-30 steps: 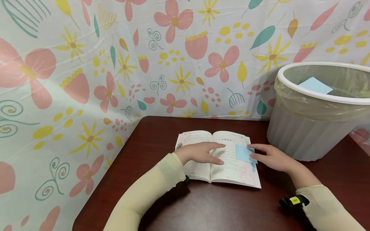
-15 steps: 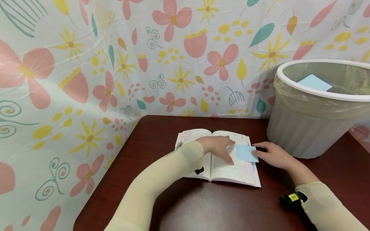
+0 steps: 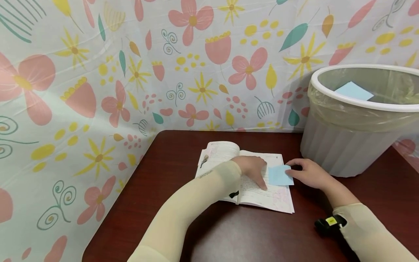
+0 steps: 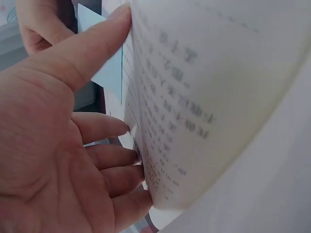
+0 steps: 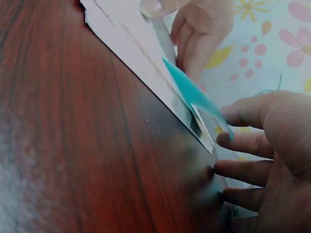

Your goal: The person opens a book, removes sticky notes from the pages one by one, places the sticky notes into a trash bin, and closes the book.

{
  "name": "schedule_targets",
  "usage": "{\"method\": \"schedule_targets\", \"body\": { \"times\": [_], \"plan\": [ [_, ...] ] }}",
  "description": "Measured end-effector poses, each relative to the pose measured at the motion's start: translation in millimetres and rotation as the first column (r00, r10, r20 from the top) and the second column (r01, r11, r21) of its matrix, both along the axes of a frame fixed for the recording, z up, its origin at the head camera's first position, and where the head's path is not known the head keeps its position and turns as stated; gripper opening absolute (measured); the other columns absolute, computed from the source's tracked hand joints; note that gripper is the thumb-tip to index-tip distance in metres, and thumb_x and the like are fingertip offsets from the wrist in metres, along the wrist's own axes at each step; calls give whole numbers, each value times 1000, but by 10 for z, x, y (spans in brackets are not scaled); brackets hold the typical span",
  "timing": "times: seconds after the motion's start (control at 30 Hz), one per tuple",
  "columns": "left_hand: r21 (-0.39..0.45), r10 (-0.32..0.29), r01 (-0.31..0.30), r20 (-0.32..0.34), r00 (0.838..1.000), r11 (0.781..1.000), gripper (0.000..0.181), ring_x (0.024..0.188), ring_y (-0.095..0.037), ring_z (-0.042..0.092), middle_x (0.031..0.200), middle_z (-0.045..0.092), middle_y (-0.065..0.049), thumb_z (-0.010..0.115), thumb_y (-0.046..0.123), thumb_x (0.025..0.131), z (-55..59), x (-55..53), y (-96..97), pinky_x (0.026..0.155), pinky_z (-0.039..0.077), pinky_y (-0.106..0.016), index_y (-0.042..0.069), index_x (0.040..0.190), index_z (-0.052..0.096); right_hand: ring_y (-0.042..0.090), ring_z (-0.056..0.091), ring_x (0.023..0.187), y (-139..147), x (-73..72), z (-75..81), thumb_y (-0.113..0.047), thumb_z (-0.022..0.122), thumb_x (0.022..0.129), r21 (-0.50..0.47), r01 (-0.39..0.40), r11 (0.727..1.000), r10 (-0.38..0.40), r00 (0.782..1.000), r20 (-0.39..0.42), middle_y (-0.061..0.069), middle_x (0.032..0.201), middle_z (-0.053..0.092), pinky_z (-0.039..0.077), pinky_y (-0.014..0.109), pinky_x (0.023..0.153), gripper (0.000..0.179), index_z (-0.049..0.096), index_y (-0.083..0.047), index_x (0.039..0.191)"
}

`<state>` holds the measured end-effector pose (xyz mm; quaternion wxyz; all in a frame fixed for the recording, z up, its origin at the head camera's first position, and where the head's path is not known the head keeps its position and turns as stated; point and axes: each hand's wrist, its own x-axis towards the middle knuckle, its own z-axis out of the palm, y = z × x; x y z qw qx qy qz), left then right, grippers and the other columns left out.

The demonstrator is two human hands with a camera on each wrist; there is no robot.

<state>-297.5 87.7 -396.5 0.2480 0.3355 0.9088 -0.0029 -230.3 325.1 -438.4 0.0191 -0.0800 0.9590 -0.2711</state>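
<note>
An open book [image 3: 258,201] lies on the table, its left-hand pages bulging upward. My left hand [image 3: 252,168] rests on the right page near the fold, thumb and fingers spread. In the left wrist view, the fingertips of that hand [image 4: 53,141] touch the paper beside a curved, raised page [image 4: 180,97]. A light blue sticky note [image 3: 277,175] overlaps the right page's outer edge. My right hand [image 3: 309,174] pinches the note's right edge. The right wrist view shows the sticky note [image 5: 192,92] tilted up from the page, its end between thumb and forefinger.
A grey waste bin [image 3: 347,145] with a white rim and clear liner stands at the back right. Another light blue paper [image 3: 353,91] shows inside it. The dark red table [image 3: 157,182] meets a flower-print curtain [image 3: 183,72] behind and at left.
My left hand has moved right, from over the fold onto the right page. The left-hand pages have risen. My right fingers have shifted to the note's outer edge.
</note>
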Motion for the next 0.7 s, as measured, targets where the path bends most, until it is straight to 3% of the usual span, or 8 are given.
{"method": "schedule_targets", "body": {
  "times": [0.23, 0.7],
  "plan": [
    [-53, -6, 4, -41, 999, 999, 97, 150, -3, 37, 161, 41, 16, 82, 65, 76, 10, 62, 56, 120, 34, -24, 34, 157, 40, 32, 59, 107, 7, -9, -6, -32, 68, 98, -18, 18, 1000, -18, 1000, 4, 25, 129, 66, 49, 46, 89, 39, 70, -6, 126],
    [-84, 5, -10, -56, 998, 996, 98, 152, -3, 34, 162, 39, 17, 82, 68, 75, 16, 83, 89, 122, 32, -25, 35, 158, 40, 40, 62, 117, -110, 53, 61, -18, 63, 98, -22, -13, 1000, 12, 998, -56, 24, 129, 68, 52, 58, 95, 30, 73, -6, 123]
  ]
}}
